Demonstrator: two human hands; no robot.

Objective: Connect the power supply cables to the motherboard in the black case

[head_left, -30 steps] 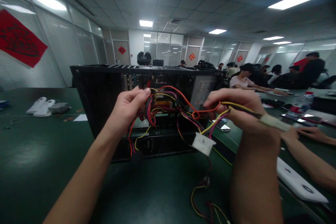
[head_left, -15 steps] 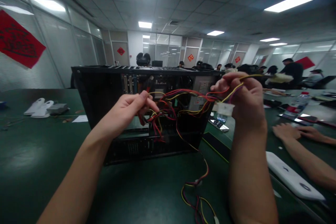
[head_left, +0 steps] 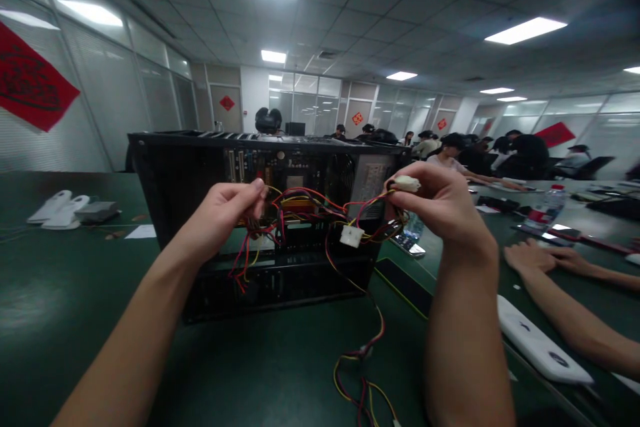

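An opened black computer case (head_left: 170, 213) stands on the green table, its circuit board, fan and power supply (head_left: 373, 177) showing inside. In front of it, my left hand (head_left: 233, 213) pinches a bundle of red, yellow and black cables (head_left: 280, 213). My right hand (head_left: 430, 203) has thumb and fingers closed on cables beside a white connector (head_left: 406, 183). Another white connector (head_left: 352, 235) hangs from the wires between my hands. One long cable (head_left: 383, 323) runs down out of the case onto the table.
White devices (head_left: 60, 210) and a grey box (head_left: 97, 211) lie at the left. A black, green-edged pad (head_left: 404, 287) and a phone (head_left: 411, 245) are right of the case. Further right are a white device (head_left: 543, 340), another person's hands (head_left: 533, 257) and a bottle (head_left: 545, 207).
My right hand has moved down and left, its fingers now at a white connector. My left hand has shifted slightly left. The cable bundle hangs lower, and the view has turned slightly.
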